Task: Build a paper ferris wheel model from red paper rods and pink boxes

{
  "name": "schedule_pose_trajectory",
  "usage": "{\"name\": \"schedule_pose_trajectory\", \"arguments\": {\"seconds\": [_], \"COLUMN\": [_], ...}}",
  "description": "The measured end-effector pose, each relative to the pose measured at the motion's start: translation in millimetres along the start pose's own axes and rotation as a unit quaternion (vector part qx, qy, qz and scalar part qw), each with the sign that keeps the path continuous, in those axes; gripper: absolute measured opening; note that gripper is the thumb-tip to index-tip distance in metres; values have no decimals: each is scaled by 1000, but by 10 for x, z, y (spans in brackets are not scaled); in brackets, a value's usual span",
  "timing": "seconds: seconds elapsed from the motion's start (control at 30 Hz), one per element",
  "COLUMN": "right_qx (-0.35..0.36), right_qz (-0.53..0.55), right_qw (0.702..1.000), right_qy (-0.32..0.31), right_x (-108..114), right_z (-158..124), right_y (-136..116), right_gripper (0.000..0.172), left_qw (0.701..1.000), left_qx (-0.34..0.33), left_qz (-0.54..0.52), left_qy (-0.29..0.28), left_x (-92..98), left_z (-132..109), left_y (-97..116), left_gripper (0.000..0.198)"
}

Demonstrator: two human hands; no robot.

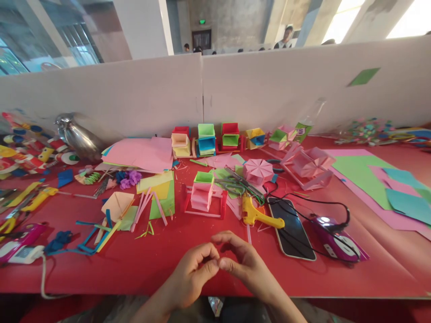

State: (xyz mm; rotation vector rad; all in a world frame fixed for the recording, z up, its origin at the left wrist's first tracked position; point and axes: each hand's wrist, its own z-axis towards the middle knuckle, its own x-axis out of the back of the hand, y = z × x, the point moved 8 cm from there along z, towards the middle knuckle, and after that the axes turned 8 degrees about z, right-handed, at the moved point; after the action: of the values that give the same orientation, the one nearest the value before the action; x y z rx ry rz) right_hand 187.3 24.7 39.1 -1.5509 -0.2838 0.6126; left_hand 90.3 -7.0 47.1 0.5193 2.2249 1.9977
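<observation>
My left hand (191, 276) and my right hand (244, 262) meet at the near edge of the red table (141, 264). Both have fingers curled, and their fingertips pinch together at one spot. Whatever lies between the fingertips is too small to make out. Just beyond my right hand lies a yellow glue gun (257, 215). A pink paper box on a red frame (204, 195) stands a little further back, with scissors (235, 185) to its right.
A phone (292, 229) and a purple device with black cable (336, 240) lie to the right. Folded paper boxes (215, 139) line the white partition (134, 96). Coloured paper sheets (387, 184) cover the right side; paper strips, tape rolls and tools fill the left.
</observation>
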Motion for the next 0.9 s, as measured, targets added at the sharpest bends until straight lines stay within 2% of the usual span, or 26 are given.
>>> {"name": "schedule_pose_trajectory", "arguments": {"seconds": [0.1,0.23,0.37,0.47,0.6,0.77,0.9], "right_qx": [1,-11,-33,-42,-46,-53,-62], "right_qz": [5,84,139,146,130,115,138], "right_qw": [1000,993,986,985,986,989,987], "right_qy": [30,81,87,83,91,79,49], "right_x": [38,116,118,98,100,87,29], "right_z": [5,16,21,19,24,28,-2], "right_y": [2,65,143,163,155,159,176], "right_gripper": [31,27,30,30,30,32,36], "left_qw": [1000,998,991,989,988,987,991], "left_qx": [-8,-21,-6,13,27,9,-24], "left_qz": [-7,-35,-69,-62,-18,33,77], "left_qy": [15,48,118,134,154,156,107], "left_x": [-21,10,120,130,138,153,135], "left_z": [1,62,105,114,108,106,100], "left_y": [-57,-68,-29,-17,-56,-45,34], "left_gripper": [34,43,24,15,13,14,15]}}
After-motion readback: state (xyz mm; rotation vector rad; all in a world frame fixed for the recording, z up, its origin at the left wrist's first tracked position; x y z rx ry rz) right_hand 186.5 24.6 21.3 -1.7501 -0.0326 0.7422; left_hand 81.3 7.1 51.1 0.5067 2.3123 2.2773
